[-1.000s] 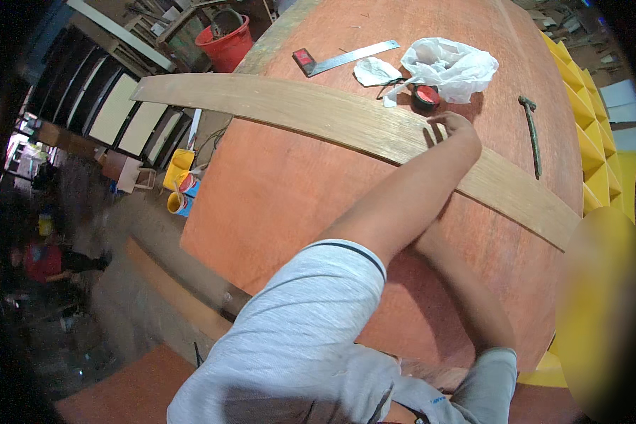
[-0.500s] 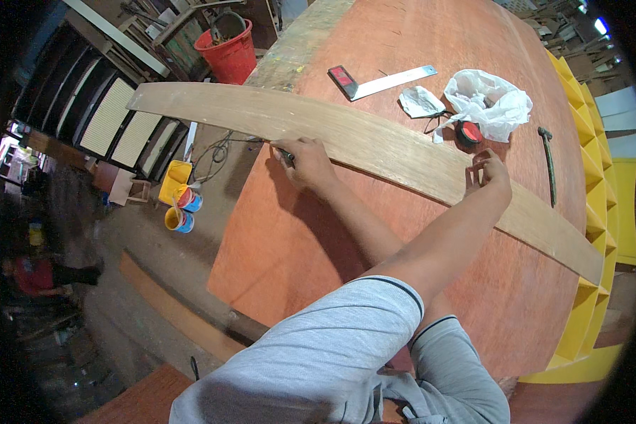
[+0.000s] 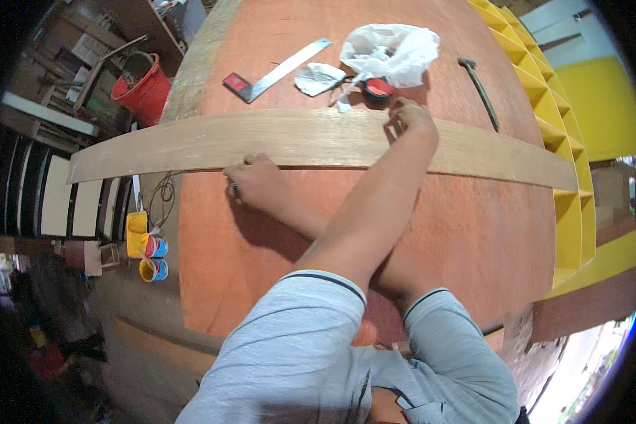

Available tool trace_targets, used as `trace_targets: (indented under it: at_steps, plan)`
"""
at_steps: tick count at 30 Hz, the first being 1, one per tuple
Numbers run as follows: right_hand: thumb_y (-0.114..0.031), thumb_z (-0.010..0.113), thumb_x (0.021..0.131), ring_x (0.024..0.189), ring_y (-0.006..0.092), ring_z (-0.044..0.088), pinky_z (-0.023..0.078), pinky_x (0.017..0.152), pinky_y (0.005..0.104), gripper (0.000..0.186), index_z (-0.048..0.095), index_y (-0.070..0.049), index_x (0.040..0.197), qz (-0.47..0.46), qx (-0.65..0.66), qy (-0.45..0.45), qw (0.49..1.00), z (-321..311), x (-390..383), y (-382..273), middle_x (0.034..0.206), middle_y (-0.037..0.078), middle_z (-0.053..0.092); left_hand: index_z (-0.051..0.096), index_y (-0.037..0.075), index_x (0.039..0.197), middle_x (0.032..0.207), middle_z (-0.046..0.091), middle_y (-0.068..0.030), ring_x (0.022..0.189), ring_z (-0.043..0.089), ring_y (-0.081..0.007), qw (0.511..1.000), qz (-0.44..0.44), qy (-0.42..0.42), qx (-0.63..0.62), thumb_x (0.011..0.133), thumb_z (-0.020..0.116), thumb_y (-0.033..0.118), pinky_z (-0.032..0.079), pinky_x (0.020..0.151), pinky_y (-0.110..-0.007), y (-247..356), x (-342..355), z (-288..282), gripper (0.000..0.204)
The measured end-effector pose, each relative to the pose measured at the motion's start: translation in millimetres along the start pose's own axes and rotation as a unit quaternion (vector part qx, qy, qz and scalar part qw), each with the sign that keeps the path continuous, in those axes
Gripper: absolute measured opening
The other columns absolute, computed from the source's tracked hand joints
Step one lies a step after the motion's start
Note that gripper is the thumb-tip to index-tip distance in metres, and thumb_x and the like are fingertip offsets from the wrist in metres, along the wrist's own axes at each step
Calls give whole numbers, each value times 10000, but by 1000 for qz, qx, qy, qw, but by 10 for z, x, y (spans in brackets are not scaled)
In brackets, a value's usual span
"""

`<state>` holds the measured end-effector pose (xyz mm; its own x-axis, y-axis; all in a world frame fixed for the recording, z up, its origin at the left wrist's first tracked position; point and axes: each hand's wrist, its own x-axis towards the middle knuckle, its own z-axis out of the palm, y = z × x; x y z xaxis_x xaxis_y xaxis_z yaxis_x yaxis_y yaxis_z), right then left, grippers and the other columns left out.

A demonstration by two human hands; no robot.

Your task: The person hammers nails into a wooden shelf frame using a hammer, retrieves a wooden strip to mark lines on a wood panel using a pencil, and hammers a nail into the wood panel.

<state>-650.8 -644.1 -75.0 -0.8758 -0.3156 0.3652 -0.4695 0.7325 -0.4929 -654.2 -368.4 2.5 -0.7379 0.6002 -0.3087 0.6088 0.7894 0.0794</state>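
Note:
A long, thin, pale wooden strip [image 3: 318,138] lies across a reddish plywood sheet [image 3: 473,233]; both its ends reach past the sheet's sides. My forearms cross, the left one on top. My left hand [image 3: 413,124] rests on the strip right of the middle, fingers bent and apart, near a black-and-red round item like a tape measure [image 3: 378,90]. At the strip's near edge, further left, my right hand [image 3: 258,182] is closed around a small dark pen-like thing [image 3: 234,188], mostly hidden by the fingers.
Beyond the strip lie a try square [image 3: 283,71], a crumpled white piece [image 3: 318,79], a white plastic bag [image 3: 396,53] and a hammer [image 3: 479,95]. A yellow lattice frame [image 3: 562,134] borders the right side. On the left floor stand a red bucket [image 3: 143,92] and paint tubs [image 3: 154,270].
The view has turned, so the strip now lies nearly level across it. My right hand has slid rightward along the strip's near edge, away from the sheet's left side. My left hand stays on the strip.

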Motion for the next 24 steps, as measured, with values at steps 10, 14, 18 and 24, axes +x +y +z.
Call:
trace_targets:
  at_steps: [10,14,18,24]
  plan:
    - [-301,659,1044,905,273,704,567,840,472,296,737,-18,1078,252,-33,92,963,-2296,-2472,898,943,149,745,595,8,1394,1358,681,-184,1274,662,-396,982,126,61,126,756,882,655,544,1033,-516,-166,-399,-239,953]
    - [-263,630,1074,908,263,724,567,826,414,295,737,9,1107,429,127,205,871,-3175,-3217,1203,972,165,769,603,15,1372,1390,665,-199,1292,658,-382,986,78,91,114,831,870,517,543,1024,-499,-377,-74,63,785]
    - [-286,617,1087,882,256,747,573,793,392,330,738,16,1143,500,-49,161,850,-4225,-3828,1515,960,176,782,571,-2,1361,1348,671,-213,1270,655,-428,983,105,86,122,748,914,586,538,1044,-511,-516,-177,-26,915]
    - [-387,585,1087,892,231,784,604,806,367,485,775,58,1051,517,-28,326,791,-5061,-5249,2588,995,216,801,549,1,1339,1372,654,-246,1312,615,-466,994,85,35,64,676,969,564,520,1072,-549,-191,-398,-268,966]
